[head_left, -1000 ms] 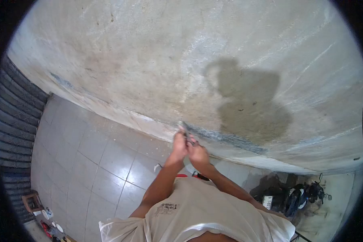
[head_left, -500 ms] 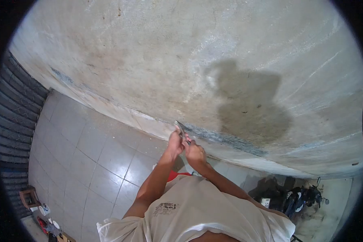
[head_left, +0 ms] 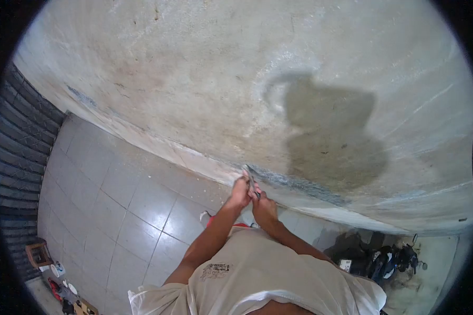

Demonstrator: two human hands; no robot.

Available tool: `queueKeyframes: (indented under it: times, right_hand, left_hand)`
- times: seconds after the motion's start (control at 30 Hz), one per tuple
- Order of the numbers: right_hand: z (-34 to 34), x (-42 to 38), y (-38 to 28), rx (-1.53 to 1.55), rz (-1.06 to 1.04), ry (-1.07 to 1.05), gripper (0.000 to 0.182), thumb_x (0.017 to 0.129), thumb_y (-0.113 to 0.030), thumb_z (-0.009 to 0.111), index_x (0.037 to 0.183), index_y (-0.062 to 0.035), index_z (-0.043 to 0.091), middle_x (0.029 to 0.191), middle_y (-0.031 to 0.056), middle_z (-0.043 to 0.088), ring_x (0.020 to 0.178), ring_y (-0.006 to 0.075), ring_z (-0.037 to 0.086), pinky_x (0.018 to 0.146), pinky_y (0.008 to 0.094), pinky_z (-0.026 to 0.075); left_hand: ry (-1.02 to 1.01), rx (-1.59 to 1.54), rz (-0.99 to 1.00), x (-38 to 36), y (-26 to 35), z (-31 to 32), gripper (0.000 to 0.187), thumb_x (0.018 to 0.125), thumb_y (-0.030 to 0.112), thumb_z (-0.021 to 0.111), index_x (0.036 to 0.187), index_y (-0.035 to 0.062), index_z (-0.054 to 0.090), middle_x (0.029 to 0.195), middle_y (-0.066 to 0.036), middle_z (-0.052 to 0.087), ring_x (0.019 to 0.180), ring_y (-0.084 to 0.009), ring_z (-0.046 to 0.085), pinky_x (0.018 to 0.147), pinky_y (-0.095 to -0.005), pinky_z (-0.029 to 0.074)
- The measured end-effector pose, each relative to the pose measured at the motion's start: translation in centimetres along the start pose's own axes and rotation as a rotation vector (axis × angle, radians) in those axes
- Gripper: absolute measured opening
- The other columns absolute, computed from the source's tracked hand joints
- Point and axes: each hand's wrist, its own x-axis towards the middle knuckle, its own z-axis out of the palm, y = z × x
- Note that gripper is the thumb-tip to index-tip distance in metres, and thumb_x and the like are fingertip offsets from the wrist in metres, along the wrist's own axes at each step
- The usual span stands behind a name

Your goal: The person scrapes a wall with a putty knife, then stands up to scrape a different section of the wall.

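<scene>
My left hand is wrapped around the upper part of a scraper, close to its blade. Lower down, my right hand grips the handle end. The narrow metal tip points up at the plaster wall, where the left end of a rough grey bare strip begins. Whether the tip touches the plaster is hard to tell. My fingers cover most of the handle.
Grey floor tiles run along the wall's foot, with small pale crumbs on them. A folding metal gate stands at left. A wooden stool and a white bucket sit lower left. A motorcycle is parked at right.
Both hands and the scraper have shifted to the right and slightly down along the wall's lower edge. My shadow has moved a little to the right.
</scene>
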Motion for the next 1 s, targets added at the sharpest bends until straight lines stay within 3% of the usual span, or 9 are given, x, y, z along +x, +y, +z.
queueKeyframes:
  times: [0.1, 0.23, 0.3, 0.6, 0.67, 0.73, 0.83, 0.9, 1.0]
  right_hand:
    - [1.7, 0.1, 0.9, 0.094, -0.1, 0.242, 0.03, 0.093, -0.024, 0.051, 0.1, 0.0051, 0.053, 0.074, 0.0293, 0.062, 0.071, 0.0471, 0.062, 0.065, 0.0537, 0.05]
    - [2.5, 1.4, -1.4, 0.031, -0.043, 0.124, 0.032, 0.094, -0.027, 0.05, 0.101, 0.004, 0.054, 0.073, 0.029, 0.062, 0.07, 0.0462, 0.062, 0.064, 0.0535, 0.05]
    - [0.6, 0.6, -0.8, -0.027, 0.02, 0.046, 0.034, 0.093, -0.028, 0.049, 0.103, 0.0038, 0.054, 0.078, 0.0286, 0.063, 0.074, 0.0469, 0.062, 0.067, 0.0537, 0.049]
    - [2.1, 3.3, -3.7, -0.009, -0.042, 0.026, 0.035, 0.095, -0.033, 0.046, 0.101, -0.0005, 0.056, 0.081, 0.0264, 0.064, 0.077, 0.0474, 0.061, 0.069, 0.0554, 0.048]
    - [2.1, 3.2, -1.8, -0.086, -0.02, -0.026, 0.037, 0.095, -0.035, 0.045, 0.094, -0.0009, 0.057, 0.077, 0.0279, 0.062, 0.076, 0.0467, 0.061, 0.068, 0.0556, 0.048]
    - [3.1, 2.0, 3.9, -0.15, -0.029, 0.01, 0.037, 0.096, -0.035, 0.042, 0.095, -0.0014, 0.058, 0.077, 0.0262, 0.063, 0.073, 0.0461, 0.062, 0.067, 0.0554, 0.049]
    - [4.8, -1.6, 17.0, -0.397, -0.021, -0.098, 0.037, 0.097, -0.035, 0.038, 0.098, -0.0038, 0.059, 0.09, 0.0253, 0.064, 0.081, 0.0457, 0.061, 0.075, 0.0541, 0.049]
    - [1.1, -6.4, 17.4, -0.231, 0.453, -0.137, 0.035, 0.093, -0.027, 0.038, 0.104, -0.0021, 0.06, 0.099, 0.0294, 0.061, 0.091, 0.0421, 0.061, 0.08, 0.0498, 0.05]
    - [2.9, -15.8, 27.1, -0.271, 0.562, -0.119, 0.028, 0.088, -0.017, 0.044, 0.102, 0.0022, 0.058, 0.096, 0.0261, 0.062, 0.089, 0.0425, 0.062, 0.077, 0.0497, 0.051]
  left_hand:
    - [-0.003, 0.071, 0.019, 1.0, 0.4, -1.2, 0.049, 0.097, 0.052, 0.036, 0.093, 0.0042, 0.049, 0.072, -0.01, 0.053, 0.059, -0.0256, 0.054, 0.062, -0.0399, 0.051]
    - [-0.04, -0.072, 0.05, 0.7, 3.0, -2.6, 0.049, 0.097, 0.05, 0.038, 0.095, 0.0016, 0.048, 0.072, -0.013, 0.055, 0.057, -0.0248, 0.058, 0.051, -0.0375, 0.05]
    - [0.015, 0.012, 0.008, -0.6, 2.1, -0.3, 0.032, 0.099, 0.033, 0.034, 0.096, 0.0041, 0.048, 0.073, -0.011, 0.054, 0.061, -0.0245, 0.057, 0.056, -0.036, 0.05]
    - [-0.023, -0.104, 0.1, 0.6, 7.8, -5.6, 0.04, 0.098, 0.044, 0.035, 0.097, 0.0058, 0.049, 0.078, -0.012, 0.057, 0.063, -0.0242, 0.055, 0.069, -0.044, 0.052]
    - [-0.397, -0.218, -0.09, 2.0, 9.3, -9.5, 0.069, 0.094, 0.06, 0.029, 0.117, -0.0019, 0.05, 0.111, -0.022, 0.06, 0.098, -0.0316, 0.062, 0.085, -0.0456, 0.05]
    - [-0.082, -0.337, 0.084, 2.4, 9.8, -14.4, 0.086, 0.089, 0.07, 0.023, 0.13, -0.0016, 0.045, 0.128, -0.024, 0.053, 0.116, -0.033, 0.054, 0.098, -0.049, 0.042]
    - [0.268, 0.339, -0.144, 2.2, 6.2, -29.1, 0.101, 0.081, 0.082, 0.02, 0.138, 0.0005, 0.039, 0.138, -0.023, 0.044, 0.125, -0.0364, 0.044, 0.102, -0.0557, 0.033]
    - [0.513, 1.086, -0.557, 0.6, 2.1, -41.3, 0.11, 0.071, 0.09, 0.009, 0.143, 0.0118, 0.035, 0.139, -0.023, 0.041, 0.123, -0.045, 0.039, 0.097, -0.0633, 0.031]
    - [0.454, 1.346, -0.666, -8.9, -3.1, -43.4, 0.105, 0.072, 0.088, 0.013, 0.144, 0.0144, 0.033, 0.138, -0.025, 0.042, 0.118, -0.0534, 0.043, 0.091, -0.0677, 0.035]
